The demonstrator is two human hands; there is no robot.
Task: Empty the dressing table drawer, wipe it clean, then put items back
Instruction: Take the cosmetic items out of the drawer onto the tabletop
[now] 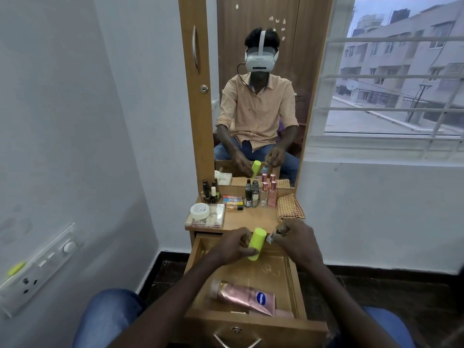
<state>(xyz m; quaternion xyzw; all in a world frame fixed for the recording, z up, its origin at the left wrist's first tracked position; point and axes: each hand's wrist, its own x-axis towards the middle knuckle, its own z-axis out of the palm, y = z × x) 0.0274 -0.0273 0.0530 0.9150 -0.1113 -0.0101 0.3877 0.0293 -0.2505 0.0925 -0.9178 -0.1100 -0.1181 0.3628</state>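
We find the drawer (263, 272) standing open, with a pink Vaseline tube (243, 296) lying flat at its front end. The left hand (232, 244) holds a lime-green bottle (257, 243) above the drawer's rear half, fingers curled round its lower body, the top tilted towards the table (251, 218). The right hand (298, 241) pinches a small shiny tube (277, 232) just beside the bottle's top, at the table edge. We judge the bottle light, rigid and smooth, so a mid-body wrap suits it, though it may slip. The Vaseline tube looks soft and pliable and is best taken across its body. A checked cloth (290, 208) lies folded on the table, right of the perfume bottles (268, 194).
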